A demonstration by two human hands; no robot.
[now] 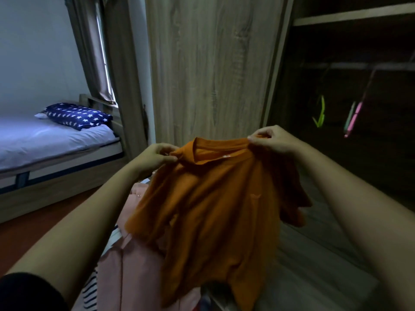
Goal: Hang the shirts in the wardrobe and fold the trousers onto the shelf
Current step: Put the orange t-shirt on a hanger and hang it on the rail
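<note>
An orange polo shirt [208, 209] hangs in front of me, held up by its shoulders. My left hand [157, 156] pinches the left shoulder beside the collar, and my right hand [269, 139] pinches the right shoulder. Below the shirt lies a pile of clothes: a pink garment [132, 272] and a black-and-white striped one [91, 292]. To the right the wardrobe [350, 90] stands open and dark, with a rail [359, 65] that carries a green hanger [320, 115] and a pink hanger [354, 118]. A shelf board [352, 17] runs above the rail.
The wardrobe's wooden sliding door [213, 63] stands straight ahead. At the left is a bed [45, 140] with a blue star-patterned pillow [76, 116], and a curtain [94, 50] hangs at the window behind it. A red-brown floor [33, 225] lies beside the bed.
</note>
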